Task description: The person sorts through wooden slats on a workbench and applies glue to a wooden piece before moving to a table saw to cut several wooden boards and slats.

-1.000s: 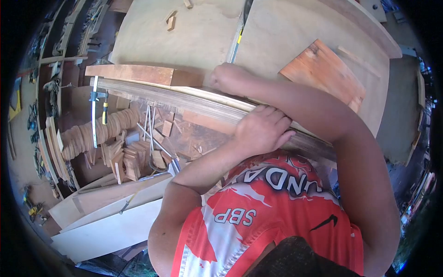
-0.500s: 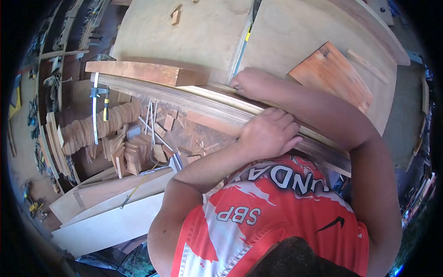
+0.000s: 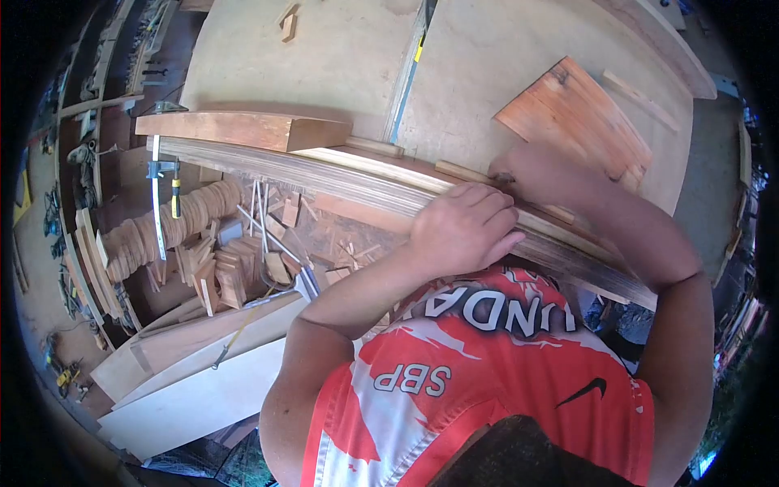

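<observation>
My left hand is curled over a long pale wooden strip along the near edge of the workbench, its fingers wrapped on the top. Beyond it, my right hand is closed at a short thin piece of wood, which shows on both sides of the hand. A second short wooden stick lies to the left on the same edge. A thick curved wooden block sits at the left end of the edge. The fingertips of my right hand are partly hidden.
A bar clamp grips the bench's left end. On the plywood top lie a reddish board, a narrow stick and a small block. Below are wood offcuts, curved pieces and a white panel.
My right hand has moved right along the bench edge, away from the block. Two short wooden pieces now show where it was. My left hand stays on the strip. The view has shifted slightly.
</observation>
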The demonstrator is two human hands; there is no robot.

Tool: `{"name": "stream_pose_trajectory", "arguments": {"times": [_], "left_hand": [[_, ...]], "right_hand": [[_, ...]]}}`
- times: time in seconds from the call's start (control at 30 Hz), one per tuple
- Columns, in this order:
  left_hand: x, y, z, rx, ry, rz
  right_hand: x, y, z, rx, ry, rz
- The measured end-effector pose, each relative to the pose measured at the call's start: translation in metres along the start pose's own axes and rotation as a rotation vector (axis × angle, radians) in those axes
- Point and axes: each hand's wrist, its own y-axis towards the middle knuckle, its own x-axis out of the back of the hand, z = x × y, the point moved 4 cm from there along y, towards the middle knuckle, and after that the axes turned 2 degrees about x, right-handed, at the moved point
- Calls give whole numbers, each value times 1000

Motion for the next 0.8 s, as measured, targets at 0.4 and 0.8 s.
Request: {"name": "stream_pose_trajectory", "arguments": {"times": [0.4, 0.8], "left_hand": [[-2, -3, -1, -1, -3, -27], [45, -8, 58, 356, 235, 216]], "right_hand": [[-27, 83, 12, 154, 172, -186], [65, -61, -59, -58, -148, -746]]}}
